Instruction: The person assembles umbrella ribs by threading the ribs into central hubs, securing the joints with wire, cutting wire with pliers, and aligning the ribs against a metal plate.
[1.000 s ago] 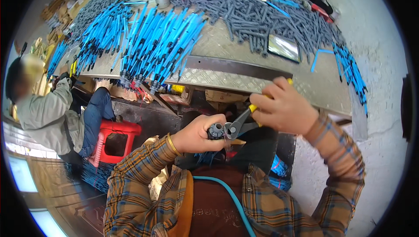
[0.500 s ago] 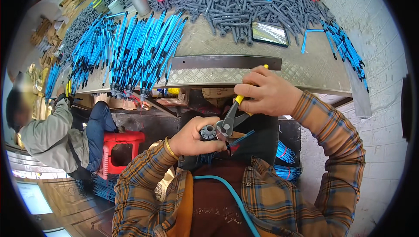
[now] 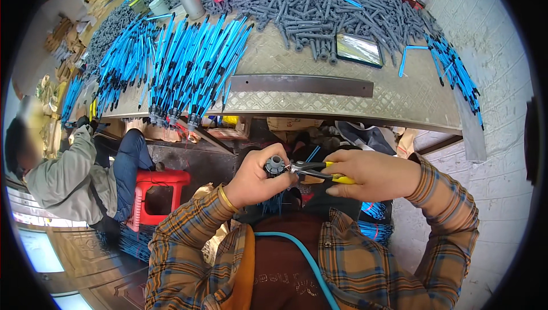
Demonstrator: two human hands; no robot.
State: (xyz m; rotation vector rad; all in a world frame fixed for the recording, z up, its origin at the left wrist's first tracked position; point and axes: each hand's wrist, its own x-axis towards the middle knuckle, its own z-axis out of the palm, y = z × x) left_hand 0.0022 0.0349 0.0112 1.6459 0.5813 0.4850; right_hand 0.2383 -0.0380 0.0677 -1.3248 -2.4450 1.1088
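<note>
My left hand (image 3: 258, 177) is closed around a grey round plastic piece (image 3: 275, 165), whose notched end faces up. My right hand (image 3: 371, 174) grips a pair of end-cutting pliers (image 3: 311, 168) by its yellow handles. The dark metal jaws point left and lie right beside the grey piece, at my left fingertips. What the jaws bite on is too small to make out. A thin blue rod (image 3: 313, 153) shows just beyond the pliers.
Ahead stands a worktable (image 3: 411, 102) with a metal strip (image 3: 302, 85), bundled blue rods (image 3: 194, 70), a heap of grey plastic parts (image 3: 319, 19) and a phone (image 3: 358, 50). At left, a person (image 3: 63, 173) works beside a red stool (image 3: 161, 181).
My right hand has come down and turned, so the pliers now lie nearly level instead of slanting upward. My left hand has shifted slightly up, still holding the grey piece.
</note>
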